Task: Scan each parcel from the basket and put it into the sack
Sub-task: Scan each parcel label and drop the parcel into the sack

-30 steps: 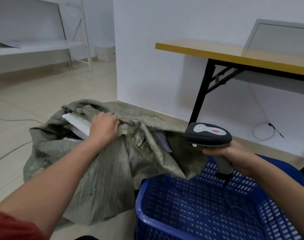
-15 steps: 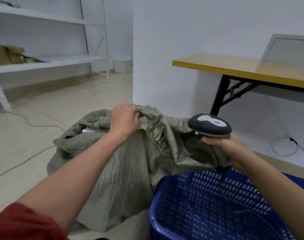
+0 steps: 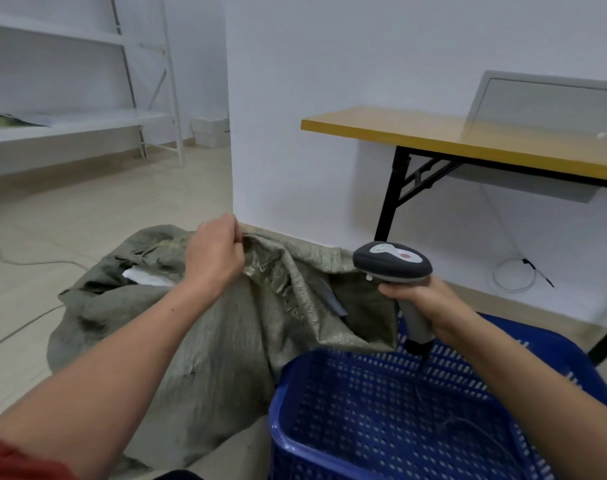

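A grey-green woven sack (image 3: 205, 341) slumps on the floor in front of me. My left hand (image 3: 214, 258) grips its upper rim and holds the cloth bunched up. A white parcel (image 3: 146, 276) shows inside the sack's mouth to the left of that hand, and a grey one (image 3: 333, 299) shows inside to the right. My right hand (image 3: 430, 303) grips the handle of a grey barcode scanner (image 3: 392, 263), held above the far rim of the blue perforated basket (image 3: 381, 417). No parcel shows in the visible part of the basket; only the scanner's cable lies there.
A yellow-topped folding table (image 3: 468, 140) with black legs stands against the white wall at the right, a pale panel leaning on it. White metal shelving (image 3: 139, 81) lines the left back. Cables run across the tiled floor at the left and coil under the table.
My left hand has pulled the sack's rim up and to the right, covering more of the white parcel. The scanner stays in my right hand. My view has shifted up a little.
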